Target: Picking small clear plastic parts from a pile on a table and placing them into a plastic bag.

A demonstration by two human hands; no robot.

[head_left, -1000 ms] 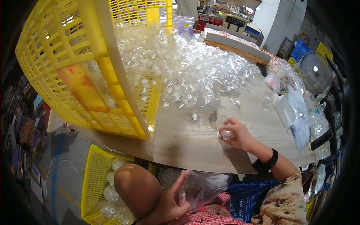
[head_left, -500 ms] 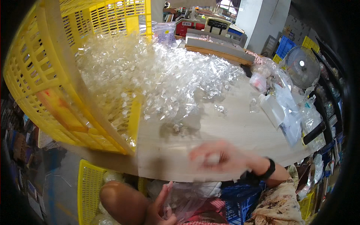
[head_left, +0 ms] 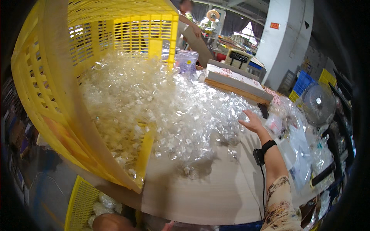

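My right hand (head_left: 252, 122) reaches out over the right end of a heap of small clear plastic packets (head_left: 192, 111). Its fingers are spread, and no held thing shows in it. A strap with a small black box (head_left: 259, 156) and a cable is on that wrist. The packets, with small white bits among them, spill out of a large yellow crate (head_left: 46, 92) lying on its side. Of my left hand (head_left: 168, 226) just a finger shows at the lower edge; the rest is hidden, so I cannot tell its grip.
A long grey tray (head_left: 239, 79) with pink-and-white pieces borders the heap behind. Plastic bags (head_left: 296, 150) and a fan (head_left: 319, 102) stand at the right. Below the table's left part is another yellow crate (head_left: 80, 202) with clear bags. A person's arm (head_left: 189, 24) shows at the back.
My right hand has gone from the table's near edge forward and right to the heap, its fingers now spread. The view has tilted up, leaving little of my left hand. A person appears behind.
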